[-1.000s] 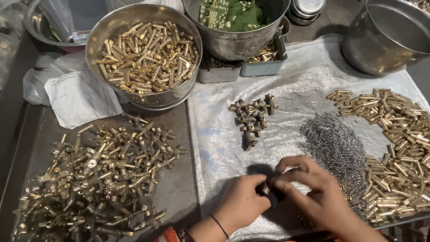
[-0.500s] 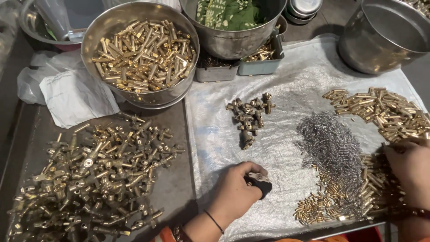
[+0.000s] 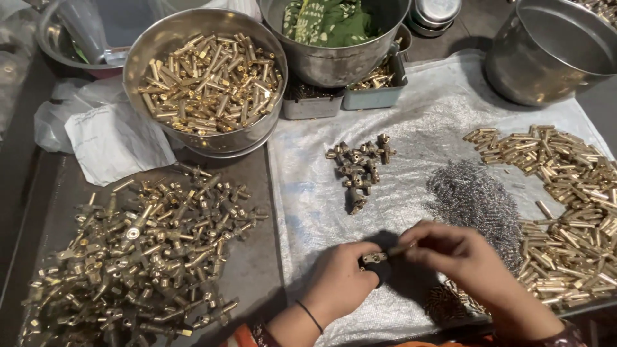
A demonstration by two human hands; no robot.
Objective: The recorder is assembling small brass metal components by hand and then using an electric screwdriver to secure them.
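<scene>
the left hand comes in from 6 o'clock, a thin dark band at its wrist, and its fingers are pinched shut on a small brass fitting that sits over a dark block near the bottom centre of the white plastic sheet. the right hand enters from 5 o'clock, fingertips closed together on a thin brass pin whose tip points at 9 o'clock and meets the fitting. just beside the right hand, at 1 o'clock from it, lies a grey heap of small steel springs. past that, along the 3 o'clock edge, spreads a wide pile of short brass pins, some reaching under the right wrist. at 12 o'clock from the hands, well apart, is a small cluster of assembled brass fittings. at 9 o'clock, on the dark metal tray, lies a big loose heap of cross-shaped brass fittings. at 11 o'clock stands a steel bowl full of brass pieces, with crumpled white plastic bags beside it. at 12 o'clock a steel pot holds green cloth, and another steel pot stands at 2 o'clock
</scene>
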